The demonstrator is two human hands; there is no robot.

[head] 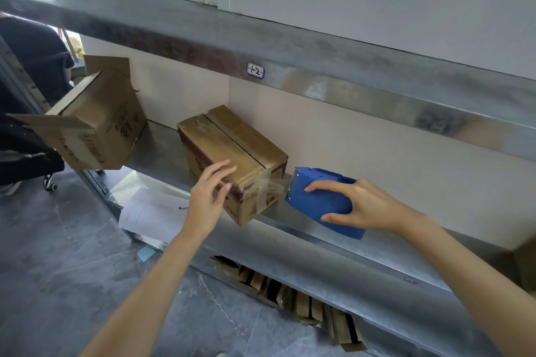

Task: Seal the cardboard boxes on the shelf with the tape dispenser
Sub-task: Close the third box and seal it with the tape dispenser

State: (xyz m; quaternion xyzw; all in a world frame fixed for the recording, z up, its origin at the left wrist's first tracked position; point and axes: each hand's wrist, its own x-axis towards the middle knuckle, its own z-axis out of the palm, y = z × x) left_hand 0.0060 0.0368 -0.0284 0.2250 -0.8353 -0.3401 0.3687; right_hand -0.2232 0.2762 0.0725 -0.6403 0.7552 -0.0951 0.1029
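Tape dispenser in right hand grip, beside box.

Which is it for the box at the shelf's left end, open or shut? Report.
Open. The left box has its flaps splayed outward, and its inside shows between them.

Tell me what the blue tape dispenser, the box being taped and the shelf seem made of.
The tape dispenser: matte blue shell, probably moulded plastic, judging by its uniform colour and small fastener dots. The box: brown printed cardboard, with glossy clear tape on its near end. The shelf: dull grey sheet metal, possibly galvanised, given its mottled, streaky surface.
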